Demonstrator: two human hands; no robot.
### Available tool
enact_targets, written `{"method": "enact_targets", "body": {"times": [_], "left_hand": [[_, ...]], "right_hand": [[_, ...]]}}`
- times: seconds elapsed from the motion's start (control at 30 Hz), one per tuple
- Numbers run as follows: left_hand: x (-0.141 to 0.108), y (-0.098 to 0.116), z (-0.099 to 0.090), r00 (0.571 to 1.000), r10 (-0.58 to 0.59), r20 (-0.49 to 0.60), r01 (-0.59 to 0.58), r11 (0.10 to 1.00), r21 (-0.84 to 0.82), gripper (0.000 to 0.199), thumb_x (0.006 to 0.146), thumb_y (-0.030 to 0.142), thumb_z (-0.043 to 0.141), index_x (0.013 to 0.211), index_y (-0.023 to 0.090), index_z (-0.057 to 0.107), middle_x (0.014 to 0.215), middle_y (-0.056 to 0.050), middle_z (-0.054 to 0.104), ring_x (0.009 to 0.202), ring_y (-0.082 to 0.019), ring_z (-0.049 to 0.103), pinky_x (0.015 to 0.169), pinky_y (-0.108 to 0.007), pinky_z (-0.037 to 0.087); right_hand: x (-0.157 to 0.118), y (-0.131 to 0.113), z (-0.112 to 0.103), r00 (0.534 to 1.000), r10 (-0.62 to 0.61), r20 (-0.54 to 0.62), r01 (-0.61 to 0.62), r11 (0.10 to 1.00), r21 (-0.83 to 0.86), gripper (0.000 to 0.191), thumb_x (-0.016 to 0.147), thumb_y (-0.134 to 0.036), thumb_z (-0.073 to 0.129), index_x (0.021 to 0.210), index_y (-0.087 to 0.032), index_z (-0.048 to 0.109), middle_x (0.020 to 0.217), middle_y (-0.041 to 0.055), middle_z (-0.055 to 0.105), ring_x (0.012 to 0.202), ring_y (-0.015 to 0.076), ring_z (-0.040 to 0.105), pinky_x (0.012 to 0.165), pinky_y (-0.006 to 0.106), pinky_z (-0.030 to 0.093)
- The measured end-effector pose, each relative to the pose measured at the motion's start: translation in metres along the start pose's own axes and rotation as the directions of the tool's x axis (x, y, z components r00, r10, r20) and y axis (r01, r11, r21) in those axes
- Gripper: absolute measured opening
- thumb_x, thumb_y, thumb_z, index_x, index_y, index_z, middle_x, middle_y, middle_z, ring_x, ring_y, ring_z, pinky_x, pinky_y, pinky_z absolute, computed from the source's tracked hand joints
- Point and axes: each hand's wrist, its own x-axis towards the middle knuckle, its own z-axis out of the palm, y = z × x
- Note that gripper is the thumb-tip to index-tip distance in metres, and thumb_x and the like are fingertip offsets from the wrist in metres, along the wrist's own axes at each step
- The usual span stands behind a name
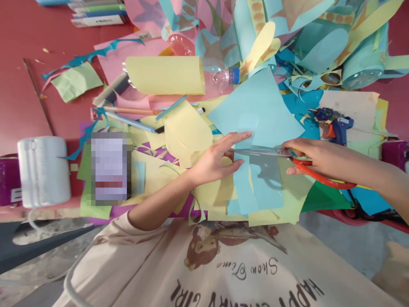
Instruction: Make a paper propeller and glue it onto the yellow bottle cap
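Note:
My right hand (303, 151) grips a pair of scissors (326, 178) with a red-orange handle. Their metal blades point left across a light-blue sheet of paper (262, 106). Close to the blade tips is my left hand (217, 160), its thumb and index finger apart; the index fingertip rests on the blue sheet. Whether the blades are around the paper's edge or only over it, I cannot tell. Below the blades lie light-blue strips (246, 196) on pale-yellow paper. A rounded pale-yellow piece (187, 130) lies left of the blue sheet.
A clear bottle wrapped in yellow paper (166, 75) lies behind the hands. Blue paper-covered bottles (362, 64) with cutouts crowd the back right. A blue glue gun (340, 128) sits at right. A blurred phone (110, 168) and a white case (44, 170) are at left.

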Motion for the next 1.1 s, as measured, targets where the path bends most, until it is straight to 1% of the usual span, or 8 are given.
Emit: {"method": "enact_targets", "body": {"times": [0.17, 0.33, 0.57, 0.77, 0.97, 1.03, 1.1], "left_hand": [[0.0003, -0.0004, -0.0001, 1.000, 0.016, -0.005, -0.016, 1.000, -0.004, 0.059, 0.083, 0.006, 0.058, 0.139, 0.025, 0.047, 0.137, -0.010, 0.058, 0.122, -0.020, 0.057, 0.068, -0.016, 0.059], [0.0005, -0.0005, 0.0004, 1.000, 0.029, -0.003, -0.029, 1.000, 0.010, 0.058, 0.084, 0.007, 0.058, 0.138, 0.025, 0.047, 0.134, -0.010, 0.060, 0.121, -0.021, 0.058, 0.063, -0.016, 0.058], [0.0006, -0.0007, 0.0011, 1.000, 0.025, -0.006, -0.025, 1.000, 0.009, 0.057, 0.083, 0.006, 0.057, 0.137, 0.023, 0.048, 0.135, -0.011, 0.060, 0.120, -0.021, 0.058, 0.062, -0.016, 0.057], [0.0001, -0.0026, 0.0013, 1.000, 0.030, -0.007, -0.030, 1.000, 0.010, 0.062, 0.081, 0.004, 0.059, 0.138, 0.025, 0.048, 0.136, -0.009, 0.060, 0.117, -0.020, 0.060, 0.063, -0.017, 0.058], [0.0002, -0.0026, 0.0014, 1.000, 0.024, 0.002, -0.024, 0.999, 0.025, 0.061, 0.083, 0.006, 0.058, 0.139, 0.025, 0.046, 0.136, -0.010, 0.059, 0.114, -0.018, 0.061, 0.061, -0.017, 0.057], [0.0001, -0.0019, 0.0012, 1.000, 0.008, 0.007, -0.008, 1.000, 0.030, 0.059, 0.083, 0.007, 0.056, 0.139, 0.024, 0.047, 0.136, -0.010, 0.059, 0.114, -0.018, 0.060, 0.061, -0.017, 0.057], [0.0000, -0.0013, 0.0010, 1.000, -0.020, 0.017, 0.019, 0.999, 0.038, 0.058, 0.084, 0.009, 0.056, 0.139, 0.024, 0.047, 0.136, -0.010, 0.059, 0.109, -0.017, 0.062, 0.063, -0.018, 0.057]], "right_hand": [[0.0014, 0.0021, 0.0012, 1.000, 0.002, -0.002, -0.002, 1.000, 0.012, 0.046, 0.086, -0.059, 0.052, 0.117, -0.024, 0.053, 0.101, 0.0104, 0.066, 0.072, 0.0241, 0.067, 0.054, 0.032, 0.046], [0.0008, 0.0028, 0.0029, 1.000, 0.012, -0.008, -0.011, 1.000, 0.004, 0.049, 0.086, -0.061, 0.052, 0.118, -0.024, 0.053, 0.100, 0.0107, 0.067, 0.069, 0.0243, 0.067, 0.053, 0.033, 0.046], [-0.0014, 0.0005, 0.0005, 0.999, 0.044, 0.018, -0.044, 0.999, 0.003, 0.054, 0.086, -0.063, 0.050, 0.122, -0.024, 0.054, 0.104, 0.0109, 0.067, 0.077, 0.0262, 0.069, 0.057, 0.033, 0.049], [-0.0007, 0.0024, 0.0014, 0.999, 0.037, 0.037, -0.038, 0.999, 0.007, 0.056, 0.086, -0.064, 0.049, 0.124, -0.022, 0.055, 0.099, 0.0105, 0.068, 0.074, 0.0250, 0.068, 0.056, 0.032, 0.048], [-0.0020, 0.0056, 0.0034, 1.000, 0.010, -0.004, -0.010, 1.000, -0.016, 0.055, 0.086, -0.064, 0.050, 0.122, -0.023, 0.057, 0.091, 0.0095, 0.068, 0.068, 0.0235, 0.065, 0.055, 0.032, 0.046], [-0.0021, 0.0061, 0.0039, 1.000, -0.005, -0.019, 0.004, 1.000, -0.031, 0.055, 0.087, -0.063, 0.050, 0.122, -0.022, 0.058, 0.089, 0.0091, 0.068, 0.066, 0.0226, 0.064, 0.053, 0.031, 0.045], [-0.0020, 0.0066, 0.0046, 0.999, -0.015, -0.038, 0.013, 0.999, -0.039, 0.055, 0.086, -0.063, 0.051, 0.122, -0.021, 0.058, 0.088, 0.0093, 0.068, 0.064, 0.0224, 0.064, 0.051, 0.031, 0.044]]}}
